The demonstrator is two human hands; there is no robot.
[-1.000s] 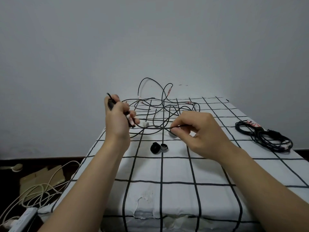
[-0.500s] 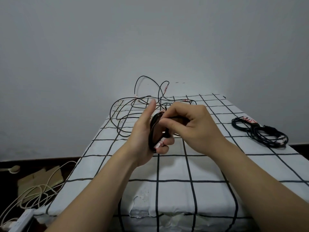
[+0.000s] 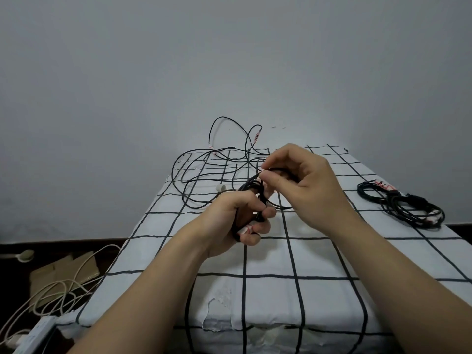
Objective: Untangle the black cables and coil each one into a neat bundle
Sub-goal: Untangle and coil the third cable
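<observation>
You are midway through coiling one black cable. Your left hand is clenched around the coil wound so far, holding it upright above the middle of the tabletop, with a red-and-white tagged end poking out by your lower fingers. Your right hand sits just beyond it and pinches the black cable between thumb and forefinger, right at the top of the coil, as if laying on another turn.

The rest of that cable trails into the loose cables, which sprawl in crossing loops over the far-left part of the tabletop and arch up against the wall. A small white piece lies among them. One finished bundle lies well apart at the right edge, so by my reading at least one cable is done and more remain.

Next, you will likely need to draw more slack from the far tangle and lay it round the coil at the same loop size. Watch where the strands cross: a hard pull could tighten a knot or drag the whole tangle towards you. Hold the coil firmly so the turns do not spring apart.
</observation>
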